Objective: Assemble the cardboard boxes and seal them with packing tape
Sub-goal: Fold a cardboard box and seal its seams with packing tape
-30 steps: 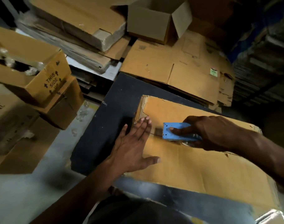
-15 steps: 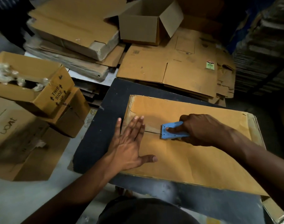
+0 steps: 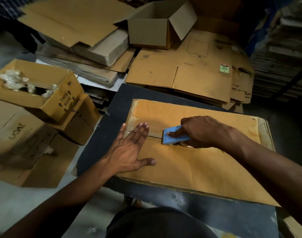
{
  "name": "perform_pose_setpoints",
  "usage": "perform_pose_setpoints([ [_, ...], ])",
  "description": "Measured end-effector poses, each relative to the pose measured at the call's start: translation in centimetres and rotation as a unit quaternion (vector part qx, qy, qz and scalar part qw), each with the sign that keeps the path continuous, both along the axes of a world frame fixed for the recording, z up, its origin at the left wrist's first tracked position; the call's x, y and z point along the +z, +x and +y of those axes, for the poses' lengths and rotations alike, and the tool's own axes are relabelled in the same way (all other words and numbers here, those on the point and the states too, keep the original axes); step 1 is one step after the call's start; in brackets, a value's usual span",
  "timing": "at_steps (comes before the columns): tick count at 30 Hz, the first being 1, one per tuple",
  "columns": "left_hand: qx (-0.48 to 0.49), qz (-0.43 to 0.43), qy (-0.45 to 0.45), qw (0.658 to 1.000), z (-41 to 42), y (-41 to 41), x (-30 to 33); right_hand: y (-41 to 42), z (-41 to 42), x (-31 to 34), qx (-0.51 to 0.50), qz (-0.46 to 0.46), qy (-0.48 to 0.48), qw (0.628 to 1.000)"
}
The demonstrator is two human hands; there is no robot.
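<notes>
One flattened cardboard box (image 3: pixel 189 162) lay on the dark counter (image 3: pixel 98 140), its two flaps meeting at a seam that ran out from under one blue tape dispenser (image 3: pixel 175 134). The right hand (image 3: pixel 203 131) gripped that dispenser, fingers curled round it, a fingertip pressed on its top; the left hand (image 3: pixel 129 150) lay flat beside it, fingers straight and slightly spread, pressing the board near the seam's left end. The board looked light and stiff but creased, its far-left edge torn — likely to slide unless pinned, so a flat palm close to the seam seemed the sound hold. Beyond the counter stood one open assembled box (image 3: pixel 157 30) on piled flat cartons (image 3: pixel 189 74), and three more boxes (image 3: pixel 35 93) sat at the left.
</notes>
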State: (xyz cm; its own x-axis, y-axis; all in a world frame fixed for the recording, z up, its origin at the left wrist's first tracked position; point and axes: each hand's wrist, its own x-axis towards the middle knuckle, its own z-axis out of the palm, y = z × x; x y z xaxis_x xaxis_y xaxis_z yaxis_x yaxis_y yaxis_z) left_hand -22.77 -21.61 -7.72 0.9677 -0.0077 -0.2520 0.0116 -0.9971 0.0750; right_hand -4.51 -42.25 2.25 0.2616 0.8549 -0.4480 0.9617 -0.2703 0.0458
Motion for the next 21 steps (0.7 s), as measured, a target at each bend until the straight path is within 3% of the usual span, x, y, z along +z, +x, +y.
perform_pose_setpoints([
  [6, -0.014, 0.016, 0.041, 0.999, -0.8, 0.7, 0.3, -0.1, 0.1, -0.8, 0.013, -0.019, -0.003, 1.0],
  [11, -0.046, 0.0, 0.011, 0.999, -2.4, 1.5, -0.6, -0.9, 1.0, -1.4, 0.035, -0.048, -0.013, 0.998],
  [21, -0.046, -0.004, 0.02, 0.999, -1.9, 1.5, -1.0, -0.2, -1.6, 0.0, -0.044, -0.032, -0.068, 0.996],
])
